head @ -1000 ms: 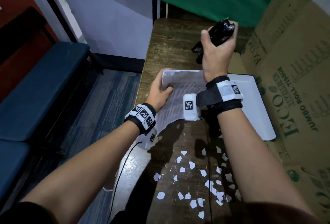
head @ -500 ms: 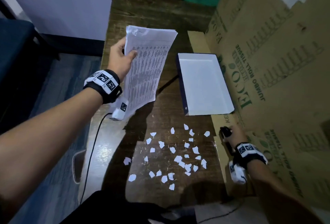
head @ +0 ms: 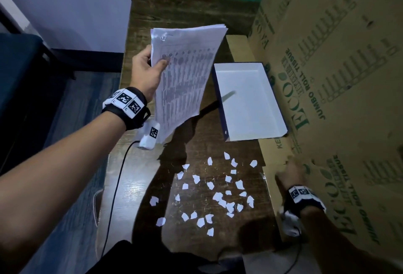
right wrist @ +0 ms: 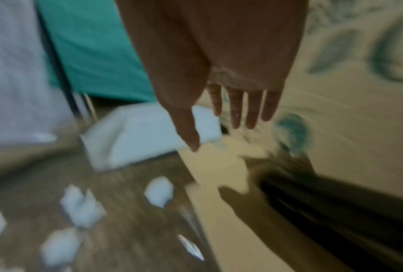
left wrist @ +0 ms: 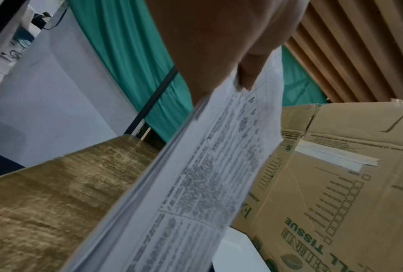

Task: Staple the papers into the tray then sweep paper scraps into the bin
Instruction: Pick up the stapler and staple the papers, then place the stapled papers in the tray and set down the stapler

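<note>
My left hand (head: 153,67) grips a stack of printed papers (head: 185,77) by its left edge, thumb on top, and holds it tilted above the table, left of the tray. The left wrist view shows this hand (left wrist: 231,55) pinching the papers (left wrist: 207,184). The white tray (head: 248,101) with a dark blue rim lies empty by the cardboard. Several white paper scraps (head: 218,190) lie scattered on the near part of the table. My right hand (head: 290,171) hovers over a cardboard flap at the table's right edge, its fingers (right wrist: 236,110) straight and holding nothing. A dark blurred shape lies below them.
A big printed cardboard box (head: 327,77) walls off the whole right side. The dark wooden table (head: 185,12) runs back to a green curtain. A black cable (head: 117,186) hangs from my left wrist camera along the table's left edge. A blue bench (head: 17,66) stands at the left.
My right hand carried the black stapler from above the papers down to the near right edge and has let it go. My left hand lifted the papers off the table.
</note>
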Demonstrator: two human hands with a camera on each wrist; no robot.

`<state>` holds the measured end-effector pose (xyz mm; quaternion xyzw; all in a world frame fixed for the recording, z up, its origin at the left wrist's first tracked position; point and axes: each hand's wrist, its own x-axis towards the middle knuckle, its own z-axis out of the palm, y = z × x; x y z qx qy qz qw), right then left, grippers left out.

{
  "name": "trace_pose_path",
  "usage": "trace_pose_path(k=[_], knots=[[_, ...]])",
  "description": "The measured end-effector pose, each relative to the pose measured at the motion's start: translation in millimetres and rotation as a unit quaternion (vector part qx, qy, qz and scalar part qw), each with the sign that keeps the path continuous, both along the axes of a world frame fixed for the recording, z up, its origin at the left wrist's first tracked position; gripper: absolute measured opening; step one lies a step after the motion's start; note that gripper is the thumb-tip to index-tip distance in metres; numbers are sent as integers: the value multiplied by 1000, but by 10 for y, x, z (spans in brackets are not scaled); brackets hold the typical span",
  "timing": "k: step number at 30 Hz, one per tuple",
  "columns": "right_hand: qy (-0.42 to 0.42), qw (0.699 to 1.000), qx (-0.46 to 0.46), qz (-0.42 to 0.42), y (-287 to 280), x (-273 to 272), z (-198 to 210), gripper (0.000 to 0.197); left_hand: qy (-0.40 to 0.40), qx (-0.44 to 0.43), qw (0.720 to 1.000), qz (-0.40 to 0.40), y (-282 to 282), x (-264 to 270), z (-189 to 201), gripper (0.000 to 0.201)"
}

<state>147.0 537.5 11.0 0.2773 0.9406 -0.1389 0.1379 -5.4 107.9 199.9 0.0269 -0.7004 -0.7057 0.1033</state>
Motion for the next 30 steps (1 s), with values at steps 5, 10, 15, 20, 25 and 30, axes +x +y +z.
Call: trace_pose_path(k=[5, 10, 15, 20, 25, 30], knots=[[230, 915, -320, 89, -791, -846, 931, 87, -7, 45, 996, -71, 274, -108, 111, 21], [158, 846, -503, 77, -832, -1256, 1143, 86, -49, 132, 980, -140, 621, -284, 151, 29], [216, 781, -585, -39, -324, -1370, 839, 60, -170, 226, 954, -98, 1119, -402, -273, 39], [235, 886, -395, -56, 49, -1927, 353, 20, -285, -88, 932, -208, 1805, -142, -1169, 55], [139, 965, -219, -37, 152, -2376, -108, 41, -321, -226, 899, -193, 2275, -460, -1514, 65], [104, 984, -143, -32, 81, -2533, -313, 47, -301, -350, 859, -219, 2365, -604, -1761, 48]])
